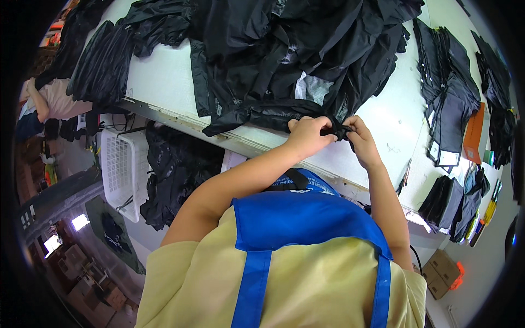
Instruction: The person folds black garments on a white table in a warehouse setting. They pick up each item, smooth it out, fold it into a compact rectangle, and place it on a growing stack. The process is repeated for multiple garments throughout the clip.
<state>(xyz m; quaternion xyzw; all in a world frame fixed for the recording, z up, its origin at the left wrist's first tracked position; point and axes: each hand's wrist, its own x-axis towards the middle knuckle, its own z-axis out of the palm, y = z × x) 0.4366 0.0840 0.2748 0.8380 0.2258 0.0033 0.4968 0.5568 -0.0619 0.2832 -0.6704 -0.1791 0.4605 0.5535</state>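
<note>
A large heap of thin, shiny black garments [246, 65] lies on the white table in front of me. A grey-white mesh patch [313, 88] shows among its folds. Along the near edge of the heap, my left hand [310, 135] is closed on a bunched edge of the black garment, its thumb toward the right. Just right of it, my right hand [362, 141] pinches a small twisted piece of the same cloth. The two hands are close together, with a dark knot of fabric between them. Exactly what lies under the fingers is hidden.
The white table [158, 82] has a front edge close to my body. More black garments [101, 60] hang over its left end. Below stands a white plastic basket [117, 175]. On the right lie stacked dark pieces [448, 98] and an orange box [474, 134]. Another person's arm [37, 101] shows far left.
</note>
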